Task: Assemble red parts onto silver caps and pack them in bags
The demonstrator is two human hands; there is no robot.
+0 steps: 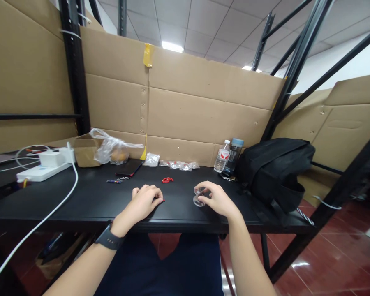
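My left hand (145, 201), with a dark watch on its wrist, rests on the black tabletop (179, 211). Its thumb and fingers are closed, and the tip of a small red piece (163, 200) shows at them; the rest is hidden. Farther to the right, my right hand (216, 198) grips a small clear round case (198, 201) between thumb and fingers. The case's lid appears raised, and its base is on or just above the table. Between and beyond the hands lies a little pile of red pieces (167, 180), too small to name.
Along the back stand small clear plastic bags (151, 159), a phone (128, 167), a water bottle (222, 156) and a blue-capped bottle (234, 156). A black backpack (274, 172) sits right. At left are a white power strip (46, 170), its cable, and a cardboard box (86, 151).
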